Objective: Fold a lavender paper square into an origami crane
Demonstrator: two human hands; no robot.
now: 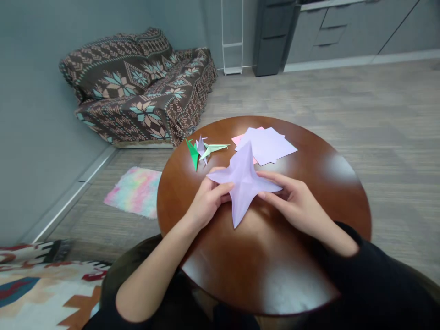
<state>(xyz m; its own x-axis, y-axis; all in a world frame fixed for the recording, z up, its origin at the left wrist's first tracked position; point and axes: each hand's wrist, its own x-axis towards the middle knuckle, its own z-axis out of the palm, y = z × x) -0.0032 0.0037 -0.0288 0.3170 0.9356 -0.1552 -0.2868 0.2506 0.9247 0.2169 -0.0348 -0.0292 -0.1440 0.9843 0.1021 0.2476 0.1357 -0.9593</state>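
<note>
The left hand (211, 198) and right hand (294, 196) each grip a side point of the lilac folded paper (242, 178), a four-pointed star. Its long axis runs away from the person, far tip slightly rightward. Some fingertips are hidden beneath. It sits between both hands, over the tabletop (330, 201), nearer than the paper stack (266, 144).
</note>
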